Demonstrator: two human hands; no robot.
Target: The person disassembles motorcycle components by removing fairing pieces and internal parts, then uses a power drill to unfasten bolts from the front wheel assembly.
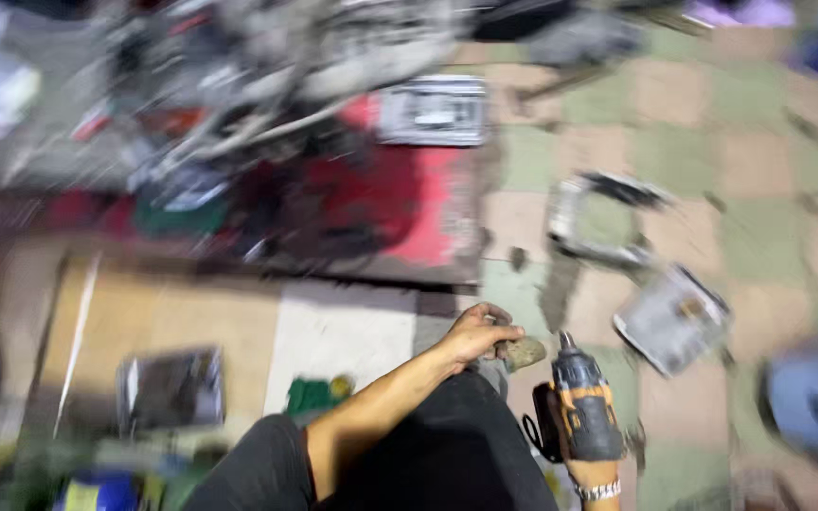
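Motion blur smears the engine parts (267, 85) (top left); the right hand (595, 473) is cut off below.

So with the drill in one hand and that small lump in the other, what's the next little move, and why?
Probably bring the two together: the right hand grips the orange and grey cordless drill, bit up and forward, while the left hand holds a small greyish piece just beside it. They sit apart, so closing that gap seems likeliest. The blur hides finer detail.

A red mat (428, 203) is spread on the checkered tile floor (712, 142), with a grey socket case (433, 111) laid on it and a metal frame (598, 218) set nearby.
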